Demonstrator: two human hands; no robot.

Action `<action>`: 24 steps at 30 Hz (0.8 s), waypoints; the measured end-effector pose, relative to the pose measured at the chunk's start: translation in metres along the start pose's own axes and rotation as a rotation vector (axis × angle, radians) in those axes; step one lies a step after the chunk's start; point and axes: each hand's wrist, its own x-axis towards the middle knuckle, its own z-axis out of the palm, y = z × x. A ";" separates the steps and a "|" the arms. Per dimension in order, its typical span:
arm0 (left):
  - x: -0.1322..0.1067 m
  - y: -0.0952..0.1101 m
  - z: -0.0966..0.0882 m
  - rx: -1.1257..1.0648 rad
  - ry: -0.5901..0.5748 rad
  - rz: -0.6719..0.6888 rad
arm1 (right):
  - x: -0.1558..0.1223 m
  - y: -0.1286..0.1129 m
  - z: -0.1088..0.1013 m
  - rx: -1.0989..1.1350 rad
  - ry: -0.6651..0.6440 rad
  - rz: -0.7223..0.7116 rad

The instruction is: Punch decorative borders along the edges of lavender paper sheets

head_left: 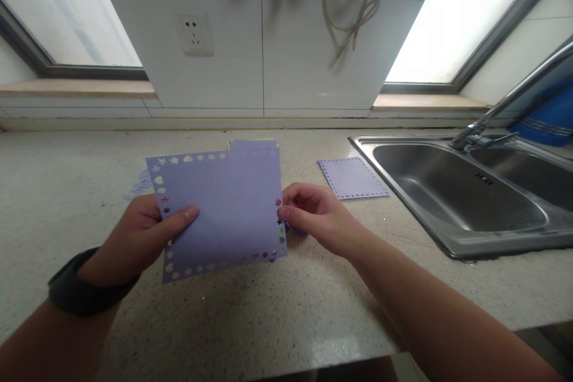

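A purple sheet of paper (228, 203) is held up over the counter, tilted toward me. Small shapes such as stars, hearts and flowers are punched through along its left, bottom and right edges and part of the top. My left hand (143, 233), with a black band on the wrist, grips the left edge, thumb on the front. The thumb and fingers of my right hand (313, 215) pinch the right edge. Through some holes, red, green and dark purple colours show. Behind the sheet, near my right fingers, a dark purple thing is mostly hidden.
A stack of purple paper (254, 144) lies behind the sheet. Another purple square with punched edges (353, 178) rests by the steel sink (447, 203). Purple paper scraps (139, 184) lie at the left, with a few bits on the counter (215, 328). A faucet (505, 98) stands behind the sink.
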 end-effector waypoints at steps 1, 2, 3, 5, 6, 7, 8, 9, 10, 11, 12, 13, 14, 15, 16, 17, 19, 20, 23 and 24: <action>0.000 0.000 0.000 0.011 0.001 0.000 | 0.000 0.000 0.000 -0.003 0.001 0.001; 0.000 0.001 0.000 0.017 -0.002 -0.002 | 0.000 0.001 0.000 -0.007 0.001 0.002; 0.001 0.001 0.001 0.019 -0.007 -0.004 | 0.000 0.002 0.000 -0.011 0.001 0.004; 0.001 0.002 0.002 0.020 -0.005 -0.016 | 0.001 0.003 0.000 -0.020 0.005 0.011; 0.001 0.002 0.003 0.026 0.004 -0.027 | 0.001 0.003 0.000 -0.020 0.008 0.014; 0.001 0.002 0.003 0.034 0.021 -0.037 | 0.001 0.003 0.000 -0.016 0.010 0.018; 0.001 0.002 0.004 0.047 0.035 -0.051 | 0.001 0.003 0.000 -0.010 0.009 0.022; 0.000 0.001 0.004 0.055 0.040 -0.057 | 0.001 0.002 0.001 -0.003 0.003 0.026; 0.000 0.001 0.003 0.059 0.042 -0.060 | 0.001 0.001 0.001 0.004 -0.003 0.026; 0.000 -0.001 0.003 0.057 0.037 -0.058 | 0.001 0.001 0.001 0.010 -0.007 0.024; 0.000 -0.002 0.002 0.049 0.028 -0.059 | 0.001 0.000 0.002 0.012 -0.005 0.021; 0.000 -0.003 0.001 0.037 0.016 -0.066 | 0.001 -0.001 0.002 0.010 0.000 0.017; 0.000 -0.004 0.000 0.022 -0.002 -0.084 | 0.001 -0.002 0.002 0.007 0.007 0.013; 0.000 -0.005 0.000 0.003 -0.022 -0.106 | 0.001 -0.003 0.002 0.002 0.010 0.011; 0.001 -0.005 -0.001 -0.016 -0.044 -0.133 | 0.001 -0.003 0.002 -0.008 0.006 0.012; 0.001 -0.004 -0.002 -0.035 -0.070 -0.159 | 0.000 -0.003 0.001 -0.023 -0.008 0.017; 0.003 -0.003 -0.002 -0.064 -0.130 -0.191 | 0.000 -0.002 0.000 -0.063 -0.055 0.048; 0.004 -0.001 -0.003 -0.071 -0.164 -0.196 | 0.000 0.000 -0.001 -0.084 -0.081 0.070; 0.007 0.003 -0.003 -0.066 -0.214 -0.200 | 0.000 0.005 -0.003 -0.115 -0.138 0.128; 0.008 0.004 -0.003 -0.060 -0.214 -0.197 | 0.000 0.006 -0.003 -0.111 -0.148 0.139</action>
